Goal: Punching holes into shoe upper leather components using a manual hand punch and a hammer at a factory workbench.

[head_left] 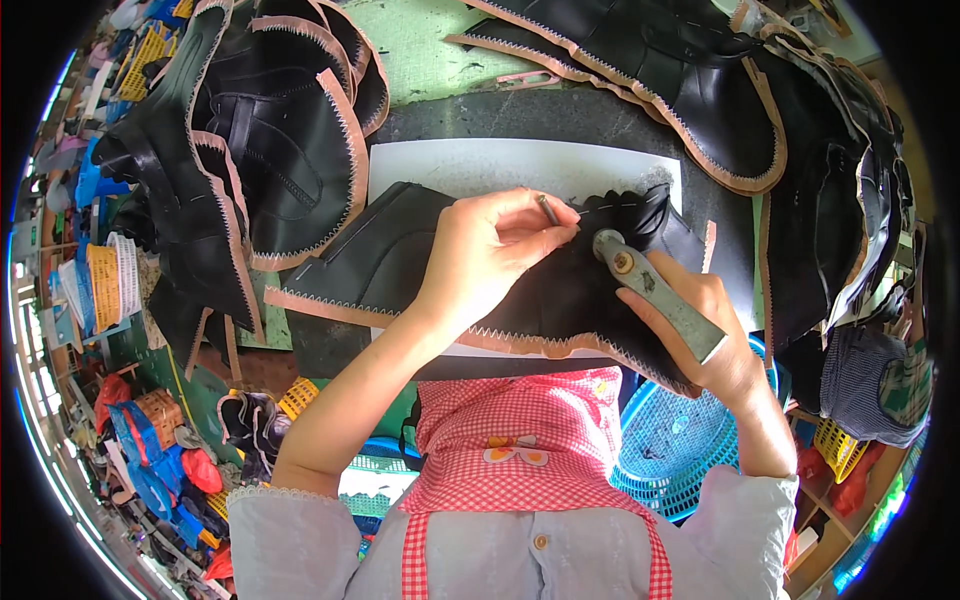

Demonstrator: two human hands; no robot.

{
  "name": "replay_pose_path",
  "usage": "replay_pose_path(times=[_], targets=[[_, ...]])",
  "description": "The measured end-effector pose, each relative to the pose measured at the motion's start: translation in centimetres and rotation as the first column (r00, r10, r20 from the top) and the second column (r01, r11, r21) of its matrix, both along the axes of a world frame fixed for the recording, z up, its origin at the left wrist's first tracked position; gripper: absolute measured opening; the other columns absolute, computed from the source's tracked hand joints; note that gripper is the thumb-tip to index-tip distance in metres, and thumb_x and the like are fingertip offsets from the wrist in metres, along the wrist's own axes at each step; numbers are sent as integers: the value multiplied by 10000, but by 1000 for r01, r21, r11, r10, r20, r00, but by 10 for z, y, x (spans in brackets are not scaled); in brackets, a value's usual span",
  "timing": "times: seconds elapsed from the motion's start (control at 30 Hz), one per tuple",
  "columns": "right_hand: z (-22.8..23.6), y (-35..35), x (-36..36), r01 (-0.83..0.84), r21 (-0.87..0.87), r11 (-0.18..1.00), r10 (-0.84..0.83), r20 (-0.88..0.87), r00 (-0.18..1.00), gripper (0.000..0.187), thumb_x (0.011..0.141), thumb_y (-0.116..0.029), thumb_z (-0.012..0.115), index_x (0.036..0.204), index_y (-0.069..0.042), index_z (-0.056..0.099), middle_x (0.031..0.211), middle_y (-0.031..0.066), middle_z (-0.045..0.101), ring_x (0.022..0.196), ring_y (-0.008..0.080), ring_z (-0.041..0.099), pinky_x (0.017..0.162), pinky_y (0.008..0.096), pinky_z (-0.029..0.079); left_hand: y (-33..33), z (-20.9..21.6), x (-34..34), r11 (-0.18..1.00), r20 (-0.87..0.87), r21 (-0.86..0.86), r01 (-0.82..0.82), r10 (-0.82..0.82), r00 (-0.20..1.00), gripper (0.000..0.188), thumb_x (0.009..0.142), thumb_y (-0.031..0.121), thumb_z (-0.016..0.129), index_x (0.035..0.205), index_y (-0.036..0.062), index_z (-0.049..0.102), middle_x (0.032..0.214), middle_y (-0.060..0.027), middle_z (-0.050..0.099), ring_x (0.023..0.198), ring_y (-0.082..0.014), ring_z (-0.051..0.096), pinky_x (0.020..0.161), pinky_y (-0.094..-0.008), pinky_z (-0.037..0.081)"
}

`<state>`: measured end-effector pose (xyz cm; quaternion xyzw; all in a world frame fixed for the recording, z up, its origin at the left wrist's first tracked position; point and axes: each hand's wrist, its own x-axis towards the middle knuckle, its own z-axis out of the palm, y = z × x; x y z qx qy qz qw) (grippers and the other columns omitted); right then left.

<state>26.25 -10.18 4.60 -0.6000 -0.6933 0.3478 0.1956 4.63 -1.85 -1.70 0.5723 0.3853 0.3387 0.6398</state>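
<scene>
A black leather boot upper (540, 300) with a zigzag-stitched tan edge lies across a white board (440, 160). My left hand (480, 245) rests over its middle, thumb and fingers pinching a thin metal punch (548, 209). The punch's lower end is hidden behind the fingers. My right hand (715, 315) is closed round a hammer (675, 308), whose metal head lies just right of the left fingertips, above the leather. The hammer's handle is mostly hidden by the hand. Gathered, scalloped leather (640, 210) shows beyond the hammer head.
More black uppers are piled at the left (285, 150) and at the right (690, 90). Under the white board is a dark slab (500, 115) on a green tabletop (430, 50). A blue plastic basket (660, 430) stands below the table's near edge.
</scene>
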Motion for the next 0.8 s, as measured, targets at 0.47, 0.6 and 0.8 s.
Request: replay_pose_path(times=[0.47, 0.6, 0.8], targets=[[34, 6, -15, -37, 250, 968, 50, -46, 998, 170, 906, -114, 681, 955, -22, 546, 675, 165, 562, 603, 407, 571, 526, 404, 448, -13, -3, 1, 784, -178, 621, 5, 135, 975, 145, 806, 44, 739, 951, 39, 734, 834, -126, 716, 735, -248, 716, 630, -294, 551], [11, -2, -5, -71, 8, 997, 70, 53, 996, 148, 936, -105, 637, 1033, 5, 619, 808, 197, 615, 701, 421, 614, 600, 395, 480, 4, 3, -6, 997, -81, -60, 47, -52, 995, 146, 917, 35, 666, 1037, -33, 712, 903, -44, 732, 820, -75, 664, 768, -217, 534], [4, -3, -8, 0, 111, 994, 1, -7, 1000, 177, 930, -95, 637, 1056, 30, 626, 867, 202, 635, 723, 411, 620, 664, 392, 496, 4, 4, -11, 995, -118, 44, 88, -82, 990, 147, 912, 24, 668, 1036, -40, 713, 900, -56, 732, 839, -80, 667, 782, -223, 539]])
